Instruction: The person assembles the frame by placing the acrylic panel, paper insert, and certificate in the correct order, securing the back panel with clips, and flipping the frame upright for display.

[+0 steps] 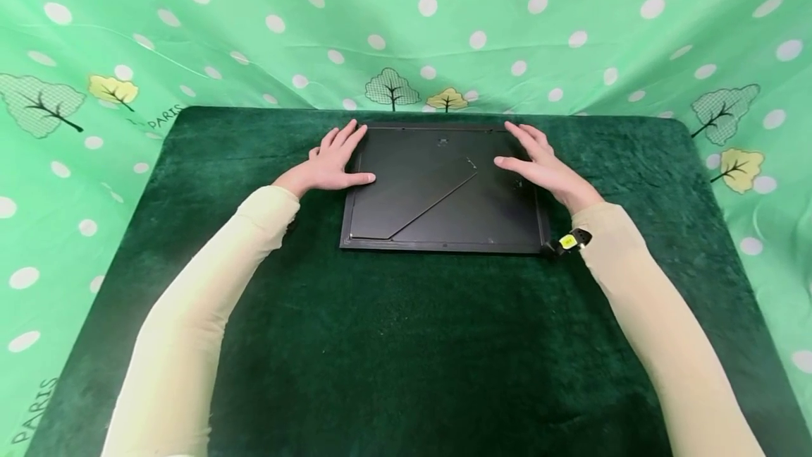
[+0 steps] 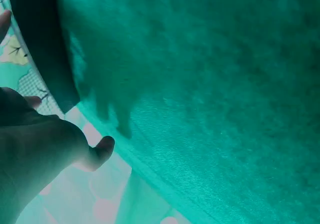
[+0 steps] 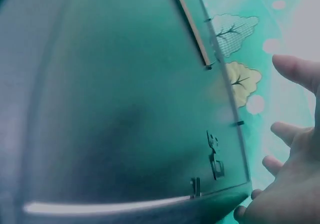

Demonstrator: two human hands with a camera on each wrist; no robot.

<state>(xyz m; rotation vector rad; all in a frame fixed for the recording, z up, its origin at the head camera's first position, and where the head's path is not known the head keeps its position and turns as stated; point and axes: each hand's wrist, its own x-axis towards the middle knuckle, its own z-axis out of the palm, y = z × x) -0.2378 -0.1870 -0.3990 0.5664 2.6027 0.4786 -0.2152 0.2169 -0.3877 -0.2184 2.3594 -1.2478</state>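
A black picture frame [image 1: 501, 210] lies with its back upward, its easel leg [image 1: 400, 210] folded flat across the backing. My left hand [image 1: 328, 164] is at the frame's left side, fingers spread toward the far corner and thumb over the backing. At the far right corner, my right hand [image 1: 539, 166] has extended fingers, with the thumb above the back panel. Whether either hand presses on the frame cannot be told. The right wrist view shows a metal hanger [image 3: 215, 156] and the leg's edge [image 3: 192, 28] close up. The left wrist view catches only a dark strip of frame [image 2: 42, 43].
A dark green velvety cloth [image 1: 393, 344] covers the table. Behind and at both sides hangs a light green curtain [image 1: 431, 41] with white dots and printed trees. A black strap with a yellow label [image 1: 567, 241] sits at the right wrist, near the frame's front right corner.
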